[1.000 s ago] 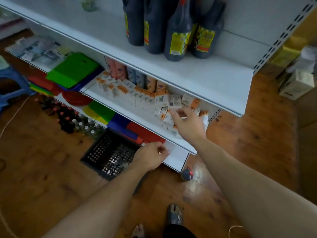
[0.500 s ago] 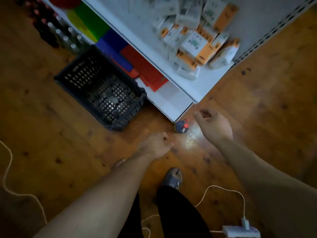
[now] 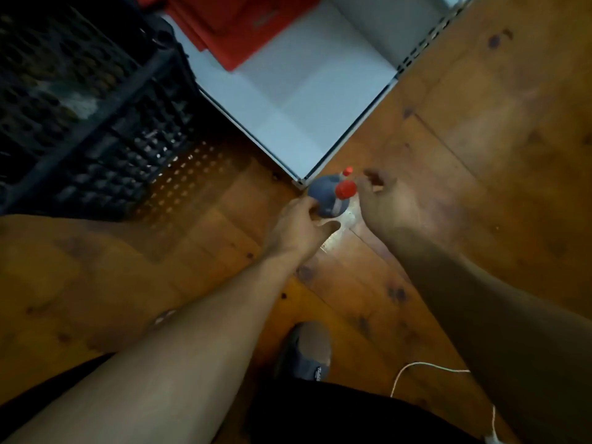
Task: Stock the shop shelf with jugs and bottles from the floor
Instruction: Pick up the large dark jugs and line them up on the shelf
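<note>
one dark jug [image 3: 327,200] with a red cap [image 3: 345,189] stands on the wooden floor [image 3: 480,123], right at the front corner of the white bottom shelf [image 3: 304,91]. i can't tell if it touches the shelf edge. a second, smaller red cap [image 3: 348,171] shows just behind the first; blurred, can't tell what it belongs to.

my left hand [image 3: 301,229] is at the jug's left and near side. fingers [image 3: 309,205] lie against the dark body, thumb [image 3: 331,225] is spread out below it, so the jug sits between them. can't tell if that's a real grip or only contact, frame is smeared.

my right hand [image 3: 394,209] is just right of the cap, fingers loosely curled and a little apart, holding nothing. fingertips are near the cap, contact not clear.

on the bottom shelf, toward its back, is a stack of flat red items [image 3: 243,24]; the front part near the corner is bare white. a black plastic crate [image 3: 80,107] sits on the floor beside the shelf's left edge, well left of the jug.

near the bottom edge: my foot in a grey sandal [image 3: 307,354], dark trousers [image 3: 336,411], and a thin white cord [image 3: 416,366] lying on the floor to the right of the foot.
</note>
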`<state>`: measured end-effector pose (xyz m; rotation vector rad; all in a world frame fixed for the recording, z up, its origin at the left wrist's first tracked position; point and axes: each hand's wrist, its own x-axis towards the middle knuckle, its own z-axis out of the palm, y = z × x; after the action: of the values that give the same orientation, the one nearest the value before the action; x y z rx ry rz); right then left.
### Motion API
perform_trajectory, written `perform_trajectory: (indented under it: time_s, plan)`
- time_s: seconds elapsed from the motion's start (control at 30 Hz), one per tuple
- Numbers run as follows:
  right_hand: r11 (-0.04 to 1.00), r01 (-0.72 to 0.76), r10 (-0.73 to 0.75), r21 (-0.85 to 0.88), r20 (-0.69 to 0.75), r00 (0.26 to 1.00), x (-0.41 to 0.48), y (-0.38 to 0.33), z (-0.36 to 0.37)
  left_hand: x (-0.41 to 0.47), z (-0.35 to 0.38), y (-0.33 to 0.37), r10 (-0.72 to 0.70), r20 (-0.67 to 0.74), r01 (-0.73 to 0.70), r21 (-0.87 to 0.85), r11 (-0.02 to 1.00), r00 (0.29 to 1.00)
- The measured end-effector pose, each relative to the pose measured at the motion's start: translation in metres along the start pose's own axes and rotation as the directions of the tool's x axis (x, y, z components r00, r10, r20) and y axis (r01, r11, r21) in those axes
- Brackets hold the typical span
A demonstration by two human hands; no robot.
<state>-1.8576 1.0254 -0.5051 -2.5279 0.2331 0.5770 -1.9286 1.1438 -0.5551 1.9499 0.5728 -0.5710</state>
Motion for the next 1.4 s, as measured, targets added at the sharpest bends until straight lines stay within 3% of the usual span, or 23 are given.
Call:
perform_trajectory:
  time_s: [0.1,0.2,0.27,0.4,0.6,0.73,0.97,1.4]
  plan:
    - [0.998,0.032,-0.032,0.062,-0.008,0.999,0.03,0.016,0.013,0.018,0.021,-0.007,0.126,-0.096,-0.121,0.048,0.991,0.987]
    - [0.995,0.088,-0.085,-0.038,0.069,0.994,0.049,0.029,0.017,0.025,0.033,-0.01,0.262,-0.152,-0.236,0.166,0.957,0.953]
    - [0.988,0.148,-0.151,0.034,0.133,0.98,0.052,0.031,0.019,0.023,0.037,-0.01,0.306,-0.156,-0.275,0.194,0.942,0.939]
    - [0.973,0.16,-0.181,0.167,0.124,0.976,0.053,0.029,0.029,0.022,0.032,-0.011,0.294,-0.158,-0.267,0.173,0.948,0.943]
    - [0.991,0.128,-0.131,0.047,0.047,0.99,0.02,0.038,0.03,0.003,0.007,-0.021,0.188,-0.153,-0.165,0.154,0.974,0.97]
    - [0.989,0.134,-0.135,0.058,0.007,0.991,-0.018,0.025,0.02,-0.028,-0.018,-0.016,0.205,-0.178,-0.183,0.134,0.974,0.962]
    - [0.982,0.179,-0.182,0.059,0.055,0.982,-0.1,-0.04,-0.041,-0.12,-0.091,0.023,0.203,-0.186,-0.194,0.07,0.979,0.961]
    - [0.875,0.479,-0.479,0.073,-0.029,0.878,-0.262,-0.28,-0.247,-0.317,-0.327,0.198,0.238,-0.397,-0.286,-0.065,0.956,0.886]
